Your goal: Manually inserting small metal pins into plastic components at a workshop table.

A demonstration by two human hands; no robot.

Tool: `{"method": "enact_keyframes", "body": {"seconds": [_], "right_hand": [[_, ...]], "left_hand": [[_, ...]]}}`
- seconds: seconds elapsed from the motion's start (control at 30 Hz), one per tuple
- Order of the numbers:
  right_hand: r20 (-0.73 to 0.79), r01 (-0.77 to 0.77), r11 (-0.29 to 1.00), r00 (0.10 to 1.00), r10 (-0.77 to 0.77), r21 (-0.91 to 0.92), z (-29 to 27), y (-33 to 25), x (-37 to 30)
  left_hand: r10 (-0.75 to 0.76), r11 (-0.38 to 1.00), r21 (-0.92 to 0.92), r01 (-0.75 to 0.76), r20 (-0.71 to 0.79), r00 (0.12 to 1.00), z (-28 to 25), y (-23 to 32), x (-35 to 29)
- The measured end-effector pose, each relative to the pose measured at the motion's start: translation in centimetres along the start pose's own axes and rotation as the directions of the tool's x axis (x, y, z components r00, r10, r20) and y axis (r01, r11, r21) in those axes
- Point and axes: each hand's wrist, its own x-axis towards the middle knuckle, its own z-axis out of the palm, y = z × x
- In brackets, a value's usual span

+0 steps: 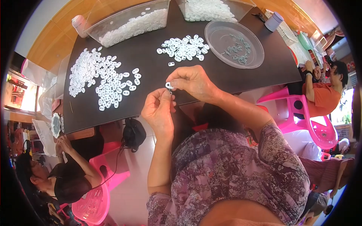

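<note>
Over the near edge of the dark table, my two hands meet at a small white oval plastic piece with dark openings (169,86). My right hand (194,83) pinches this piece between thumb and fingertips. Just below it, my left hand (160,107) is closed in a pinch on a tiny greyish part, too small to name. A loose pile of similar white pieces (183,49) lies beyond my hands, with a single white piece (171,64) apart from it. To its right, a round clear tray (215,45) holds scattered small grey-green parts (241,51).
Larger piles of white pieces (85,71) cover the table's left (143,94). Two clear bins (130,13) of white pieces stand at the back. A purple-capped container (274,22) is at the far right. People sit left (71,177) and right (320,94) near pink chairs (294,113).
</note>
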Motion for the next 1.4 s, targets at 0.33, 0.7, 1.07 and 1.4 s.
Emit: {"method": "enact_keyframes", "body": {"seconds": [0.33,0.7,1.07,1.4], "right_hand": [[-0.041,0.092,0.982,0.994,-0.1,-0.163,0.8,0.1,-0.6],[-0.031,0.079,0.989,0.996,-0.083,-0.124,1.2,0.8,-0.7],[-0.013,0.012,1.0,1.0,-0.012,-0.02,0.9,0.5,-0.6],[-0.021,0.012,1.0,1.0,-0.012,0.014,1.0,0.3,-0.9]], "left_hand": [[-0.003,0.999,-0.044,0.004,0.005,1.0,0.0,-0.4,0.2],[0.016,0.992,-0.124,-0.01,0.044,0.999,-0.1,-1.1,0.2],[0.019,0.993,-0.118,-0.012,0.057,0.998,-0.3,-1.2,0.3],[-0.003,0.994,-0.111,0.011,0.065,0.998,-0.4,-1.1,0.3]]}}
